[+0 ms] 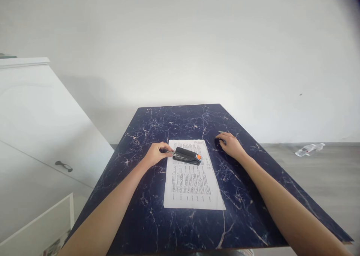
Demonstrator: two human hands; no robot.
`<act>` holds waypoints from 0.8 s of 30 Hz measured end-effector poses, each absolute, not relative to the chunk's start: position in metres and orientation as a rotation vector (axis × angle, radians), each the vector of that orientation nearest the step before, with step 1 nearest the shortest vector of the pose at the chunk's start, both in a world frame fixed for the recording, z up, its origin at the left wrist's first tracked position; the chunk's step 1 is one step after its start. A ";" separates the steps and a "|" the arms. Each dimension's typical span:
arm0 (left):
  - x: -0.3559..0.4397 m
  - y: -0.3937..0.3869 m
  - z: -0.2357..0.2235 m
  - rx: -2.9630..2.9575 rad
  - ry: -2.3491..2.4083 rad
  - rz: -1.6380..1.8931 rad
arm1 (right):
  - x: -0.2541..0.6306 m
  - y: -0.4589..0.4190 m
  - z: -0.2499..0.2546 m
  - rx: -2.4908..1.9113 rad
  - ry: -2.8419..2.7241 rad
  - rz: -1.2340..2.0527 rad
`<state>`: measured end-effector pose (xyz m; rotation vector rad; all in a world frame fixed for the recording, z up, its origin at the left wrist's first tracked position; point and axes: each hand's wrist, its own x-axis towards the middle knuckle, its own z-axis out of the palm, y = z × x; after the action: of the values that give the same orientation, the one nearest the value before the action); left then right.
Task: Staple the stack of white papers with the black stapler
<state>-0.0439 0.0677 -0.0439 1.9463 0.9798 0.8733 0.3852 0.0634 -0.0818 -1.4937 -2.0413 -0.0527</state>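
Observation:
A black stapler [185,155] with an orange patch at its right end lies across the upper part of a printed sheet of paper [194,201]. My left hand [156,154] pinches the metal piece at the stapler's left end between thumb and fingers. To the right of the paper, my right hand [232,145] rests low over the table with its fingers curled. A small dark thing shows at those fingertips, and a thin greyish-green strip [223,131] pokes out just beyond them. The fingers hide most of both.
The dark blue marbled table [152,222] stands against a white wall [180,42]. A white cabinet [36,109] with a dark handle [63,166] is on the left. A clear, crumpled-looking plastic item [309,149] lies on the grey floor [323,181] at right.

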 end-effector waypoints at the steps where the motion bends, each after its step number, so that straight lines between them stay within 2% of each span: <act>1: -0.044 0.068 -0.044 1.953 0.983 0.870 | 0.385 0.063 -0.081 -1.489 -2.047 -0.052; 24: -0.043 0.071 -0.047 2.001 1.002 0.899 | 0.388 0.065 -0.083 -1.471 -2.048 -0.056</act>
<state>-0.0434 0.0711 -0.0469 2.0009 1.0024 0.8990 0.3883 0.0652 -0.0831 -1.4711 -2.0477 -0.0559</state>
